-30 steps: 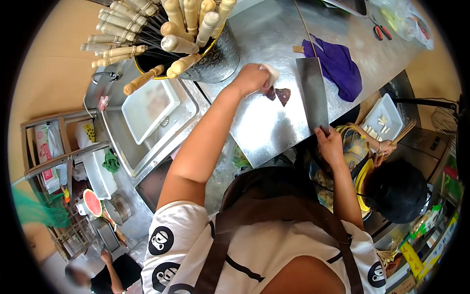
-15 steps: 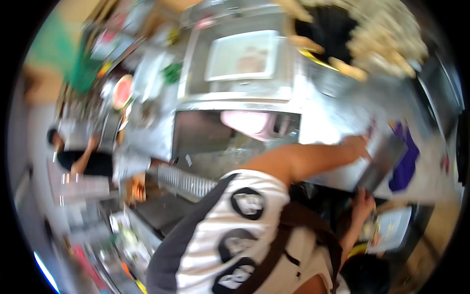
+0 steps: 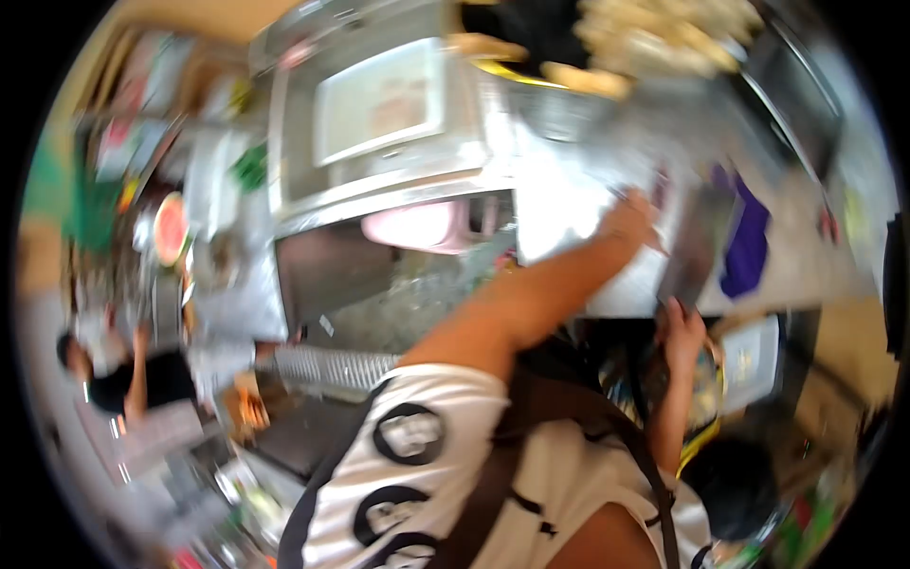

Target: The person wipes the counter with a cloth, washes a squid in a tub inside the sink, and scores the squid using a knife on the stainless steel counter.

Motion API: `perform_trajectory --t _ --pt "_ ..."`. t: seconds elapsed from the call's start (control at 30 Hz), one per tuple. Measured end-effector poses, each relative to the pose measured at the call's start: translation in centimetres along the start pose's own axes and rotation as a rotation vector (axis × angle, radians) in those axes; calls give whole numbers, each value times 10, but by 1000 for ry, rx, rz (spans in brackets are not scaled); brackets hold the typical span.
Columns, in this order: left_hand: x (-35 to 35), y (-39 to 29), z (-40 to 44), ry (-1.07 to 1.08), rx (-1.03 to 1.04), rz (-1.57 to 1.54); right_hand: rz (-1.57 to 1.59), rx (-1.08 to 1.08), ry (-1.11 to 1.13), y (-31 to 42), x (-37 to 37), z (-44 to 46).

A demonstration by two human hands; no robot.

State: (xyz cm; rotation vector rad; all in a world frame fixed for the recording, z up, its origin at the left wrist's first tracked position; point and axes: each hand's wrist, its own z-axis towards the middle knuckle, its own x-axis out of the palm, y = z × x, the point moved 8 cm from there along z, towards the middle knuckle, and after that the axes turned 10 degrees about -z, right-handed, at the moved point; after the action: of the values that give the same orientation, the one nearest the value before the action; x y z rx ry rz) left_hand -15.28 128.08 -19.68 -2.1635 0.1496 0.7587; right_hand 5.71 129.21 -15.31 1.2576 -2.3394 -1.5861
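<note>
My right hand (image 3: 681,332) is closed around the near end of a broad, grey, rectangular metal blade that looks like a cleaver (image 3: 701,242); its handle is hidden in my grip. Over the steel counter (image 3: 559,213), my left hand (image 3: 630,226) reaches out to the left of the blade. Its fingers are blurred, and I cannot make out what is in them. A small reddish-purple thing (image 3: 661,185) lies just beyond those fingers. Right beside the blade, on its far side, lies a purple cloth or bag (image 3: 746,242).
A steel sink (image 3: 280,142) holds a white tub (image 3: 322,119). Pale root-like pieces (image 3: 664,38) are heaped at the back. A pink container (image 3: 417,228) sits below the counter. A light plastic bin (image 3: 751,365) stands below right. Another person (image 3: 142,379) works at far left.
The whole view has shifted, so the counter things sit further left and up. Both hands stay beside the blade, which my right hand still holds. My left hand appears slightly further from it.
</note>
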Motion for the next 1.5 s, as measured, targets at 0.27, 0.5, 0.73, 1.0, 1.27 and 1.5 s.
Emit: perform_trajectory --t 0.27,0.5,0.73,1.0,1.27,1.5 --pt "-29 -4 -61 -127 127 397 4 10 -98 6 -14 -8" --pt "-48 1 -83 -195 222 337 -14 26 -104 5 -19 -8" --pt "-55 32 -101 -208 404 96 -47 32 -77 7 -12 -4" --pt "-73 32 -94 -369 361 111 -318 -213 -278 26 -16 3" --pt "-38 3 -89 -178 590 227 -674 -130 -508 92 -39 54" --pt "-45 12 -100 -208 508 251 -1025 -254 -611 107 -26 96"
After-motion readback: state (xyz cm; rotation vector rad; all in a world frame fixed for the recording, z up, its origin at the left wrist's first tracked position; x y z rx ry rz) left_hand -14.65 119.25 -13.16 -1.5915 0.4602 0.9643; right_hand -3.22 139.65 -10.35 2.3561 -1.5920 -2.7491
